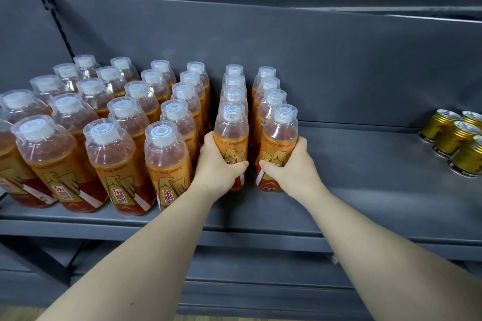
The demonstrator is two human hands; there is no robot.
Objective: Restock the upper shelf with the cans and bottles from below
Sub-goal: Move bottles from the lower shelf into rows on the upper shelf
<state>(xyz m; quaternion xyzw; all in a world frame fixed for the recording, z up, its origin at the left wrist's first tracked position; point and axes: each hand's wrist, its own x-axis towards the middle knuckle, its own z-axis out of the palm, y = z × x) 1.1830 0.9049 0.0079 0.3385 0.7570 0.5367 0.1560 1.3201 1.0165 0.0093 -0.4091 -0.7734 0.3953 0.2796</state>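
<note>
Surroundings: You face a dark grey metal shelf (365,164) with a flat grey back panel (287,47) behind it. A block of clear plastic bottles of orange drink (117,125) fills its left part, in rows running front to back.
Far right: A cluster of short gold metal cans (453,138) stands at the shelf's right edge, well apart from your hands, with bare shelf between.
In the way: Each bottle you hold heads a single-file row of like bottles close behind it. The block's nearest row stands just beside your left wrist.
Materials: The shelf is matte and smooth. The bottles are round-shouldered and see-through at the top, with white caps under clear domed covers. The cans have shiny silver lids.
Look of the bottles: Orange and red wrap labels with gold shapes and Chinese characters cover their lower halves.
Left grip (221,164): It is curled round the lower body of the left front bottle (230,133), fingers across the label.
Right grip (289,167): It is curled round the lower body of the right front bottle (280,138).
Position: Both bottles stand upright near the shelf's middle, side by side with a narrow gap. The right one's base meets the shelf. Your fingers hide the left one's base.
</note>
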